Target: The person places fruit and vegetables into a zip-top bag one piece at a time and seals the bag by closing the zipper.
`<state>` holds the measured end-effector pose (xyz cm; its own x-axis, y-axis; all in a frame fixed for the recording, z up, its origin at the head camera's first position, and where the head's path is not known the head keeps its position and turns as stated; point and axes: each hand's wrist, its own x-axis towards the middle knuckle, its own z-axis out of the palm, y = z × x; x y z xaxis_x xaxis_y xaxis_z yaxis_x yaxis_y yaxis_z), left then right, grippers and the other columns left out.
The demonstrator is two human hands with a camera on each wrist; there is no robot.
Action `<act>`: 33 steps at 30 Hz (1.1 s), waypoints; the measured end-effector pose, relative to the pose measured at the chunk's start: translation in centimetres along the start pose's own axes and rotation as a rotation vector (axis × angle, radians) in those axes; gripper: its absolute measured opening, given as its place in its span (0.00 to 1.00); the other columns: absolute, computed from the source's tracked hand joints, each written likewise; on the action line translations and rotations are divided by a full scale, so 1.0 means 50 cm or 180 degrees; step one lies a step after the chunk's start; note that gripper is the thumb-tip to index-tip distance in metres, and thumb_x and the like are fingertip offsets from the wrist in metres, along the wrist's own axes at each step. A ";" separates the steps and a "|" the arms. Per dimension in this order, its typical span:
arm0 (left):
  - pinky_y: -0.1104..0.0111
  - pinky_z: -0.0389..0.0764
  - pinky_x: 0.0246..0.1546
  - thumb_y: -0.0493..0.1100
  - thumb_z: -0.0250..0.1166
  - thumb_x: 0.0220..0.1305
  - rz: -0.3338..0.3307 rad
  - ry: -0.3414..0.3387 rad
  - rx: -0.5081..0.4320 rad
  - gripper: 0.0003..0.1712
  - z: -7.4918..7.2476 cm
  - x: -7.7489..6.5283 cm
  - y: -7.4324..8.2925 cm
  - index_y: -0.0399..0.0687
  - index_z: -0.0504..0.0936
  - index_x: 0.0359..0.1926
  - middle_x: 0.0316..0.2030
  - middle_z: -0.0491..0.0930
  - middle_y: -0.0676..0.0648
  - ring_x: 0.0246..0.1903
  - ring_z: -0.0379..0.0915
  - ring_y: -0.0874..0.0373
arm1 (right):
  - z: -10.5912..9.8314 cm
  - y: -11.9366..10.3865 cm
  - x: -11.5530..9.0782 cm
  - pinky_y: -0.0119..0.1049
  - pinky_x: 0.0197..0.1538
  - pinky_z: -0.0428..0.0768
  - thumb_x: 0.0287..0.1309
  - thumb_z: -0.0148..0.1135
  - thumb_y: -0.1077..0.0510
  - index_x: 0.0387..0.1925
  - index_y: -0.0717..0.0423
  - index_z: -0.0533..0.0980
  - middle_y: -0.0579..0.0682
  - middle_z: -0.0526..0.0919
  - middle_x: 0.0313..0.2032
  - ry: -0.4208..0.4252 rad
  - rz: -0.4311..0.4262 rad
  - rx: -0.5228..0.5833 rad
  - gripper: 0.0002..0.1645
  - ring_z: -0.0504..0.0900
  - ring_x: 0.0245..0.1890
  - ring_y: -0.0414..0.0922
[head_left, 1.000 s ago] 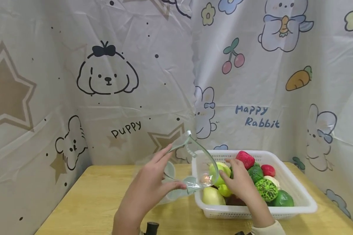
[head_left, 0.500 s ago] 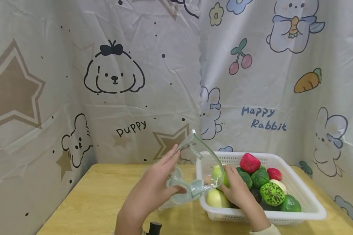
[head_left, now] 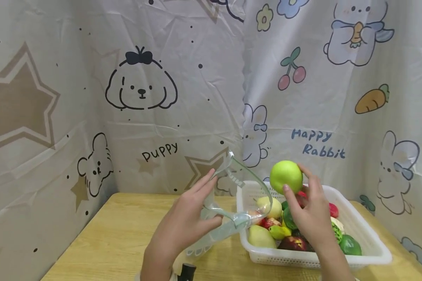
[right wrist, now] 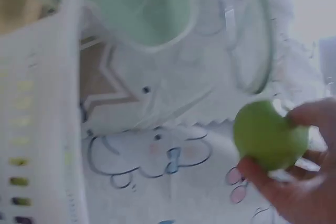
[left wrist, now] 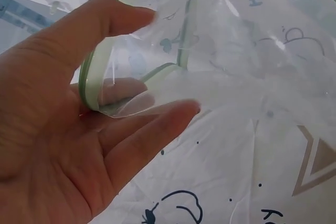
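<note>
A yellow-green apple is held up above the basket's fruit, between the thumb and fingers of my right hand. In the right wrist view the same apple sits at the fingertips of the right hand. My left hand grips a clear zip bag with a green edge, thumb and fingers spread at its mouth. The left wrist view shows the bag gaping, some fingers of the left hand seen through the clear film. The apple is to the right of the bag's mouth.
A white plastic basket on the right holds several fruits and vegetables, among them a pale pear and a dark red fruit. The wooden table extends left. A patterned cloth hangs behind and at both sides.
My right hand has reached into the basket, taken hold of the apple and lifted it above the other fruit. The left hand keeps the bag in nearly the same place.
</note>
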<state>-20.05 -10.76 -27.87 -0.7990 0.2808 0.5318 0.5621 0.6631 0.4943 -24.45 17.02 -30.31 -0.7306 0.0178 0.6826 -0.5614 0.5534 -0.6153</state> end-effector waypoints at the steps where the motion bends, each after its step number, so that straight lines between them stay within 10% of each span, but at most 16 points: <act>1: 0.71 0.79 0.40 0.38 0.74 0.52 0.0008 0.0004 -0.0001 0.49 0.002 0.001 0.001 0.44 0.65 0.76 0.78 0.53 0.57 0.57 0.73 0.61 | -0.006 -0.015 -0.002 0.24 0.48 0.82 0.68 0.62 0.67 0.76 0.51 0.60 0.57 0.67 0.69 0.0002 -0.0147 0.0149 0.39 0.81 0.56 0.63; 8: 0.68 0.81 0.52 0.39 0.74 0.51 0.0180 0.0120 0.0022 0.53 0.009 0.010 0.007 0.45 0.61 0.77 0.79 0.50 0.55 0.64 0.71 0.58 | -0.004 -0.067 -0.010 0.28 0.65 0.73 0.55 0.66 0.78 0.74 0.54 0.64 0.52 0.65 0.74 -0.0582 -0.1179 0.0427 0.47 0.69 0.70 0.49; 18: 0.60 0.72 0.66 0.46 0.76 0.58 0.0349 0.0195 0.0121 0.53 0.027 0.015 0.011 0.44 0.57 0.79 0.80 0.46 0.53 0.71 0.63 0.50 | 0.008 -0.055 -0.019 0.28 0.73 0.61 0.56 0.69 0.73 0.73 0.51 0.67 0.50 0.67 0.73 -0.0966 -0.1202 0.0208 0.44 0.64 0.74 0.50; 25: 0.72 0.85 0.39 0.46 0.74 0.61 0.0216 0.0042 -0.0131 0.53 0.033 0.018 0.016 0.46 0.53 0.80 0.80 0.42 0.55 0.35 0.80 0.61 | 0.000 -0.053 -0.017 0.28 0.73 0.61 0.56 0.70 0.72 0.73 0.51 0.67 0.50 0.67 0.73 -0.1059 -0.1216 0.0203 0.44 0.64 0.74 0.48; 33: 0.72 0.85 0.37 0.46 0.73 0.62 0.0266 0.0073 -0.0108 0.53 0.034 0.024 0.014 0.45 0.54 0.80 0.81 0.43 0.54 0.28 0.76 0.64 | -0.005 -0.055 -0.012 0.24 0.71 0.62 0.55 0.74 0.68 0.75 0.52 0.64 0.49 0.69 0.72 -0.1007 -0.1249 0.0065 0.48 0.67 0.72 0.48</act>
<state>-20.97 -8.78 -28.03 -0.7442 0.3180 0.5874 0.6337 0.6141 0.4704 -22.35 15.70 -28.95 -0.5431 -0.4435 0.7130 -0.8227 0.4511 -0.3460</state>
